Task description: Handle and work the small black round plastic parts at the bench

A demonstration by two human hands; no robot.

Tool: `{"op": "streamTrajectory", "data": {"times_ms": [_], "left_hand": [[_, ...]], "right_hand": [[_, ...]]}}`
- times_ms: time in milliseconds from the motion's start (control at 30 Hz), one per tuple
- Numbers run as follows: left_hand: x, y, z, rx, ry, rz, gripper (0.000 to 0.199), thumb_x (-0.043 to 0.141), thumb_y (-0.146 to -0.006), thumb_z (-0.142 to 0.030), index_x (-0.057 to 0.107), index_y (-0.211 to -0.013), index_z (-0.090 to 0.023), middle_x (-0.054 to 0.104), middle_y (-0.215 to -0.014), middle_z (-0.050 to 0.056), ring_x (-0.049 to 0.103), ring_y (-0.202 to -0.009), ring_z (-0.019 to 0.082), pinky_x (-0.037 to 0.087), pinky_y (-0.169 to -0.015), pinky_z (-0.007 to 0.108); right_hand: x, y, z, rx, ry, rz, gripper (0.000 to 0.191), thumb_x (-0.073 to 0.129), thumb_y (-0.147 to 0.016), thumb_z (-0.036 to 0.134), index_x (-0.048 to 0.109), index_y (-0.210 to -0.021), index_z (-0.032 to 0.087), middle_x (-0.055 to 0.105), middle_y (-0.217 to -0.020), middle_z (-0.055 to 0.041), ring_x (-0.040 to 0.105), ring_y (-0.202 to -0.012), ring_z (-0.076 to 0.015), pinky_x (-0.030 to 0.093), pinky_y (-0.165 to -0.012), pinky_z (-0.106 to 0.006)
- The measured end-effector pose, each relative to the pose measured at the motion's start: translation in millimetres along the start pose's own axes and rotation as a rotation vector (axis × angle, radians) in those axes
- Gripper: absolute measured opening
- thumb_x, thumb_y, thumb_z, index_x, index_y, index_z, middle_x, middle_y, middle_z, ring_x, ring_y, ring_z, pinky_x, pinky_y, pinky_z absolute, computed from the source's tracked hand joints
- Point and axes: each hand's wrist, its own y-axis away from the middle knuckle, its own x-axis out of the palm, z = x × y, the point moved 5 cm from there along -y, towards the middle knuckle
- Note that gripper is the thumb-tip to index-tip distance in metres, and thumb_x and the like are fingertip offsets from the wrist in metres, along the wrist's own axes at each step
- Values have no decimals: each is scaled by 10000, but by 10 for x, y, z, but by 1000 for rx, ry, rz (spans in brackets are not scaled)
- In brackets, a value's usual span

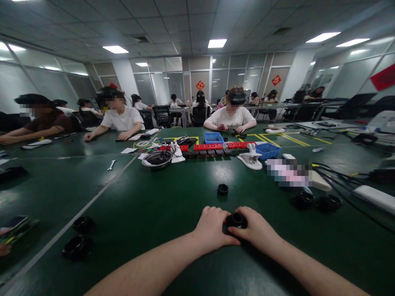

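A round black part with a raised ring and a hole in its top sits between my hands, low over the green table. My right hand is closed round its right side, thumb in front and fingers behind. From the left, my left hand curls against the same part, its thumb stretched across the near side; some of its fingertips are hidden behind the part. Just beyond my hands a smaller black ring-shaped piece rests on the table.
Black round parts lie at left, others at right near cables. Farther back are a metal bowl, a white clip stand, blue bins and red strips. A wrench lies left. Co-workers sit across the table.
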Motion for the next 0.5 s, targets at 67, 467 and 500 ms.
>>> {"op": "streamTrajectory", "data": {"times_ms": [67, 467, 500], "left_hand": [[-16, 7, 9, 29, 34, 29, 572, 587, -516, -581, 539, -964, -230, 564, -778, 3, 500, -759, 188, 333, -719, 321], [-86, -20, 30, 59, 83, 81, 414, 528, -663, -480, 535, -1006, -248, 553, -770, -8, 496, -784, 163, 322, -765, 306], [-87, -21, 32, 55, 84, 82, 412, 526, -665, -479, 535, -1006, -247, 553, -769, -8, 494, -789, 164, 322, -766, 306]], "right_hand": [[-48, 54, -31, 23, -18, -5, 241, 594, -598, 371, 559, -737, 177, 542, -723, -38, 519, -667, -178, 412, -585, -288], [-821, 960, -1492, 511, -91, -367, 433, 644, -508, 395, 548, -897, 228, 616, -859, -121, 588, -751, -276, 464, -655, -380], [-891, 993, -1582, 539, -93, -402, 405, 652, -513, 387, 548, -872, 232, 618, -847, -137, 592, -734, -275, 462, -632, -371]]}}
